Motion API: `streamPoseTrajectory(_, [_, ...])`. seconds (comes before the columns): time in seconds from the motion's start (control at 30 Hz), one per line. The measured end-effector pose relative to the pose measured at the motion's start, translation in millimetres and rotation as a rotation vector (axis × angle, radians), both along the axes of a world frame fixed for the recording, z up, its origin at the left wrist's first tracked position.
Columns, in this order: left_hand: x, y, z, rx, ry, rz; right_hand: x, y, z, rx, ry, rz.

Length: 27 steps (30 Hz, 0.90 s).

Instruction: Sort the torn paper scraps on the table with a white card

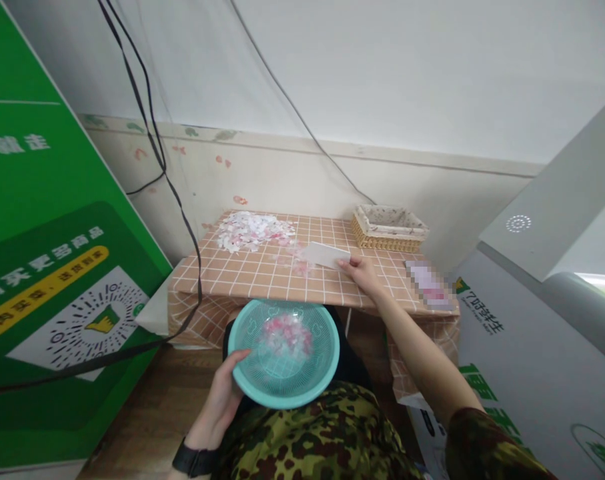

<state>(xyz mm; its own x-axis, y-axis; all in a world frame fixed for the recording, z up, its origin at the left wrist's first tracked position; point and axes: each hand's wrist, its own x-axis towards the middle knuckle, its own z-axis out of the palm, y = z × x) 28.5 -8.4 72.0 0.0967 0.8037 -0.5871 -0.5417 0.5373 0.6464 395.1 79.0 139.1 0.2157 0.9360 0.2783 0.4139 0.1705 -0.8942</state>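
My left hand (228,383) grips the left rim of a turquoise plastic basin (282,393), thumb over the edge. The basin is tilted against the front edge of the table, and pink and white scraps (286,335) lie inside it. Over the tabletop, my right hand (359,272) pinches one end of a flat white card (327,254). The card's far end is beside a thin scatter of pink bits (299,265) on the cloth. Behind and left of it sits a heap of white and pink paper-like scraps (252,230).
A brown checked cloth (232,277) covers the table. At its back right stands a lined wicker basket (389,230), with a pinkish, pixelated item (429,285) nearer the front. Dark cables (155,143) hang at the left, by a green panel (42,220). Grey-white machine casing (542,347) is at right.
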Motion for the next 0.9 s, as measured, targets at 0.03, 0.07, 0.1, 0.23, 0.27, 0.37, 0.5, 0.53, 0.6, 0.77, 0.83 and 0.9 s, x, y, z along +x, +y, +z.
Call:
streamPoseTrajectory(0.03, [-1, 0, -1.2, 0.005, 0.009, -0.012, 1, -3, 0, 0.014, -0.004, -0.028])
streamPoseTrajectory(0.07, [-1, 0, -2.5, 0.006, 0.014, -0.024, 1, -7, 0, 0.020, -0.012, -0.046])
streamPoseTrajectory(0.1, [-2, 0, -3.6, 0.004, 0.013, -0.034, 0, -10, -1, 0.021, -0.022, -0.054])
streamPoseTrajectory(0.23, [-2, 0, -4.1, -0.001, -0.030, -0.031, -13, -17, -8, 0.005, -0.043, -0.019])
streamPoseTrajectory(0.27, [-2, -1, -3.5, 0.006, -0.042, -0.029, -17, -15, -9, 0.001, -0.051, 0.001])
streamPoseTrajectory(0.37, [-3, -2, -2.2, 0.023, -0.036, -0.033, -28, -8, -12, 0.014, -0.060, 0.013])
streamPoseTrajectory(0.5, [-6, -4, -2.8, 0.019, -0.007, -0.024, -32, -14, -12, 0.093, -0.106, -0.123])
streamPoseTrajectory(0.53, [-6, -4, -3.1, 0.018, -0.013, -0.021, -32, -19, -12, 0.100, -0.150, -0.169])
streamPoseTrajectory(0.6, [-6, -4, -3.5, 0.019, -0.034, -0.004, -33, -34, -12, 0.104, -0.254, -0.254])
streamPoseTrajectory(0.77, [-3, -5, -5.4, 0.019, -0.101, 0.026, -38, -64, -18, 0.141, -0.356, -0.463])
streamPoseTrajectory(0.83, [-3, -6, -6.7, 0.021, -0.102, 0.019, -41, -67, -23, 0.143, -0.277, -0.480])
streamPoseTrajectory(0.9, [-3, -6, -7.6, 0.029, -0.090, 0.013, -43, -66, -28, 0.141, -0.162, -0.433])
